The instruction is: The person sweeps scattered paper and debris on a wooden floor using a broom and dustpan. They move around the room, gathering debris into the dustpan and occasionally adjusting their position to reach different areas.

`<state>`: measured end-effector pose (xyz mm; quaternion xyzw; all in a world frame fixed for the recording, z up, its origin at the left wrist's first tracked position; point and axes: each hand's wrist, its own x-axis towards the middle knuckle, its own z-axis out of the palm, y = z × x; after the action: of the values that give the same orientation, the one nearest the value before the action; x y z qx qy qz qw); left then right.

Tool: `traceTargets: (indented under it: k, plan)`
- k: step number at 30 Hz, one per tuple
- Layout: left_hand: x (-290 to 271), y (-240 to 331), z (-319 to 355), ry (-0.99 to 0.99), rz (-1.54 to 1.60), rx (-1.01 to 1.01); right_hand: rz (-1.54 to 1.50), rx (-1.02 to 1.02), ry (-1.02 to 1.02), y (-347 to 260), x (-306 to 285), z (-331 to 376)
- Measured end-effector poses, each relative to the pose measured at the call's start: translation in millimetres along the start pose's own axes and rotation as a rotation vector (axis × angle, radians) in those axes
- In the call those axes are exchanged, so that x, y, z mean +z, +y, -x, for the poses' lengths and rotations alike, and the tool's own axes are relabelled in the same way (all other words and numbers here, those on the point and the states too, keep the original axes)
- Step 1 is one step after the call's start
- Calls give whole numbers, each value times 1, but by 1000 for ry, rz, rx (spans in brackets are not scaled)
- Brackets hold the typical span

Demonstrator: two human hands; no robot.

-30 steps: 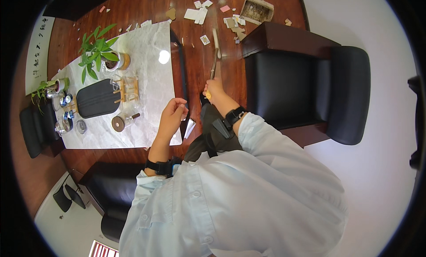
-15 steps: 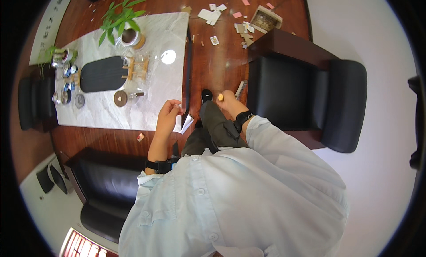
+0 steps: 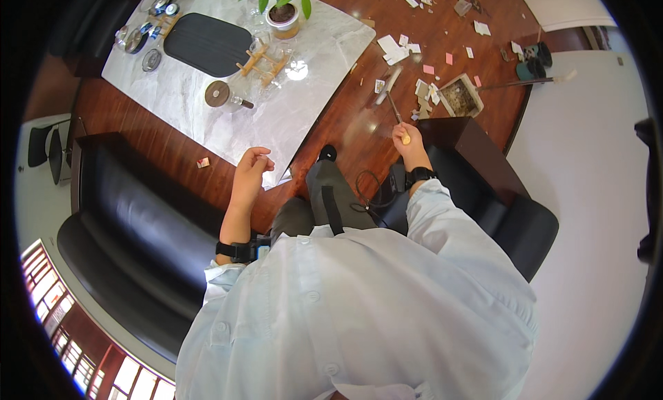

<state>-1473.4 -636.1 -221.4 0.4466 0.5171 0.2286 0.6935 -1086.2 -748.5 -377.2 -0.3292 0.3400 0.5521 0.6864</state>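
Note:
My right hand (image 3: 402, 134) grips a thin stick (image 3: 391, 104) with a pale yellowish butt. The stick points up over the brown wooden tabletop (image 3: 345, 134) toward a heap of paper scraps (image 3: 423, 96). My left hand (image 3: 252, 169) hovers with its fingers curled near the corner of a white marble slab (image 3: 207, 124). I see nothing in it. A small open box of debris (image 3: 459, 98) sits just right of the stick's tip. My knee and a black strap (image 3: 330, 207) lie between my two hands.
On the slab stand a potted plant (image 3: 283, 6), a black oval tray (image 3: 207, 44), a wooden rack (image 3: 262, 58) and a round brown lid (image 3: 217, 94). Black leather chairs (image 3: 131, 227) flank me. A long brush (image 3: 525, 82) lies at the far right edge.
The view has swung, so the slab now lies upper left. My right hand has lifted the stick further right, toward the scraps. My left hand has moved apart from it.

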Motion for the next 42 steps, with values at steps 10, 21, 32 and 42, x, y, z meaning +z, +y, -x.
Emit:
traceTargets:
  k: [10, 21, 32, 42]
  plan:
    - [4, -40, 69, 49, 71, 174, 81, 278, -1, 65, -7, 98]
    - [-19, -138, 249, 389, 162, 63, 116, 792, 93, 179, -97, 229]
    - [16, -170, 323, 599, 137, 47, 893, 1009, 28, 323, -164, 197]
    - [77, -174, 322, 476, 88, -86, 582, 902, 5, 290, -221, 104]
